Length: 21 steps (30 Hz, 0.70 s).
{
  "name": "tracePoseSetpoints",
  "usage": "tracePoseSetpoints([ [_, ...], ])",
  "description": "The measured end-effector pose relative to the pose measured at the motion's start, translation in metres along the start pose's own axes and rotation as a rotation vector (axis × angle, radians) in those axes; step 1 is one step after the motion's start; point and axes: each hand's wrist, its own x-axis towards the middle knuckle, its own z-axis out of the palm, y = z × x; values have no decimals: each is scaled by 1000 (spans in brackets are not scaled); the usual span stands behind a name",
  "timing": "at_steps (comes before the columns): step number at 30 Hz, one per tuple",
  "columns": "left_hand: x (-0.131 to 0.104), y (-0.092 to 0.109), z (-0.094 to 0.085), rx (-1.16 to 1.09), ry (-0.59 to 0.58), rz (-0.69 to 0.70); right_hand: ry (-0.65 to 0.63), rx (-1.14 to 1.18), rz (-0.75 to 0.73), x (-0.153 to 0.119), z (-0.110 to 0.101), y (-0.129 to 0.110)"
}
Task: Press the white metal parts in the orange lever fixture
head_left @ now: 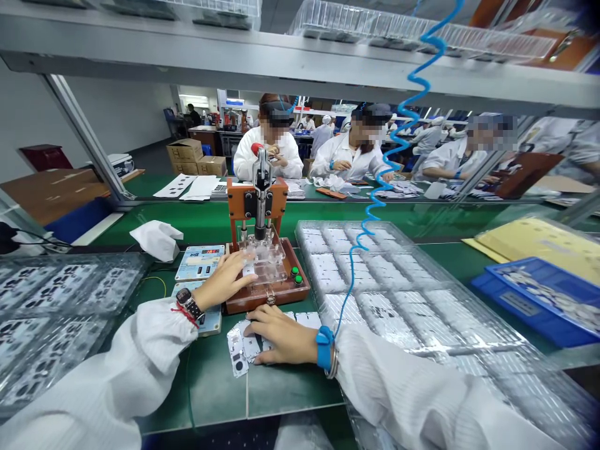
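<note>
My left hand [228, 279] reaches over a test fixture [300, 289] with a brown base, a clear plastic nest and an upright toggle clamp [262, 187]. Its fingers and thumb are spread around a small white piece in the nest, and whether they grip it I cannot tell. My right hand [284, 337] lies palm down with fingers apart on several white circuit boards on the green mat [290, 394]. One white circuit board [237, 354] with a round black part shows left of its fingertips. A blue wrist strap [324, 347] with a coiled cord circles my right wrist.
Blister trays [389, 275] of white boards fill the right side; another tray [60, 306] lies left. A meter box [200, 262] with red digits sits left of the fixture. A blue bin [515, 300] stands far right. Beyond the shelf frame, co-workers in white coats sit at a bench.
</note>
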Motion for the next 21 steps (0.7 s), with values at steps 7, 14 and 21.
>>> tracePoseSetpoints([
  [7, -4, -5, -3, -33, -22, -36, -22, 118, 43, 6, 1, 0],
  [14, 2, -10, -13, 107, -65, 99, 127, 326, -3, -12, -43, -11],
  [21, -1, -2, -8, 26, -84, -15, 295, 177, 193, -5, -98, 55],
])
